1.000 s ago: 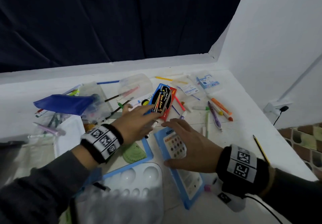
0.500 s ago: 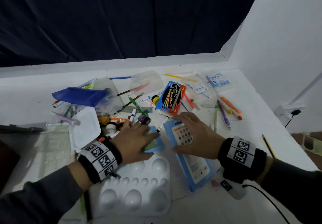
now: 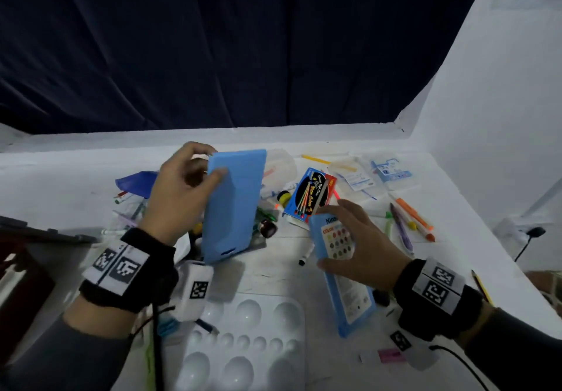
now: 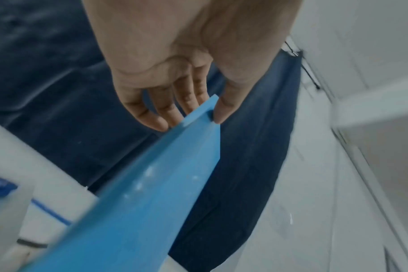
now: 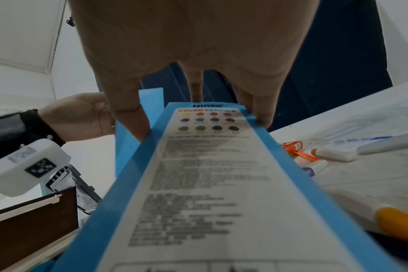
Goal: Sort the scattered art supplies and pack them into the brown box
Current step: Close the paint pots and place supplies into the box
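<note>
My left hand (image 3: pixel 209 162) pinches the top corner of a plain blue flat case (image 3: pixel 234 205) and holds it upright above the clutter; the left wrist view shows thumb and fingers (image 4: pixel 165 117) clamped on the case's edge (image 4: pixel 151 184). My right hand (image 3: pixel 334 238) grips a blue colour pencil box (image 3: pixel 352 296) across its width near the far end, label side up (image 5: pixel 210 184). The brown box (image 5: pixel 33 220) stands at the left, seen as a dark edge (image 3: pixel 21 284) in the head view.
A white paint palette (image 3: pixel 243 345) lies at the front. A blue and red watercolour pack (image 3: pixel 310 196), markers (image 3: pixel 407 220), clear packets (image 3: pixel 389 171) and a pencil (image 3: pixel 480 287) are scattered over the white table. A white wall rises on the right.
My left hand has picked the plain blue case up off the table and stood it upright. My right hand has stayed on the colour pencil box and tightened round it.
</note>
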{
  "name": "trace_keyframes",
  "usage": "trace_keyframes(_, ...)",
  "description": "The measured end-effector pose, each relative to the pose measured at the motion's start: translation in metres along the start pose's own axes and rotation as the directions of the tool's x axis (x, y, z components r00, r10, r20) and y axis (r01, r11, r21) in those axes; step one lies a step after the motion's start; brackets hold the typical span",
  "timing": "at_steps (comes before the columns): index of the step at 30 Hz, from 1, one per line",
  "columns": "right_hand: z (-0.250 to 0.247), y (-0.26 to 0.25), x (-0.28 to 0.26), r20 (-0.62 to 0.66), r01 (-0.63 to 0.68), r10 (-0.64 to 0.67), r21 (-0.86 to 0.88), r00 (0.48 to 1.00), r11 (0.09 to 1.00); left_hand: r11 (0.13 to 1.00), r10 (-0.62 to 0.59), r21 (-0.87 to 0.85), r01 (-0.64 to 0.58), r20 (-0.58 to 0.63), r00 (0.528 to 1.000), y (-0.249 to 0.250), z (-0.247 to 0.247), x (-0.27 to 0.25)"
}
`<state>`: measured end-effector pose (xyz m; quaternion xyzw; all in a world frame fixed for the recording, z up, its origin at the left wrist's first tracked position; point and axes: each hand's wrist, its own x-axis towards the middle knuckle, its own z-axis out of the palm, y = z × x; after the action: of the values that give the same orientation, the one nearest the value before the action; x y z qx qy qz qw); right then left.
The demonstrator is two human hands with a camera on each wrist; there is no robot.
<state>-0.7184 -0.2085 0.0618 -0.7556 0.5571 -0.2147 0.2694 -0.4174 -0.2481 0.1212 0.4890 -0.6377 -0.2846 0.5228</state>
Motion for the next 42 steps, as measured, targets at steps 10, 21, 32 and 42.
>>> trace_keyframes(10, 0.005, 0.002, 0.016, 0.004, 0.043, -0.044, 0.021, 0.999, 0.999, 0.995, 0.073, -0.086, -0.053, 0.256, 0.964, -0.038, -0.010, -0.038)
trace_keyframes(21, 0.023, 0.003, 0.021, 0.115, 0.115, -0.115, 0.002, 0.987, 0.993, 0.839, -0.059, 0.388, -0.381, 0.761, 0.646, -0.081, -0.044, -0.066)
trace_keyframes(32, 0.049, -0.002, 0.002, 0.248, 0.027, 0.095, -0.446, 0.964, 0.895, 0.487, -0.075, 0.211, -0.848, 0.977, 0.201, -0.067, 0.020, -0.053)
trace_keyframes(42, 0.062, -0.006, 0.000, 0.271, 0.013, 0.193, -0.609, 0.943, 0.793, 0.399, -0.069, 0.111, -0.910, 0.993, 0.091, -0.059, 0.047, -0.048)
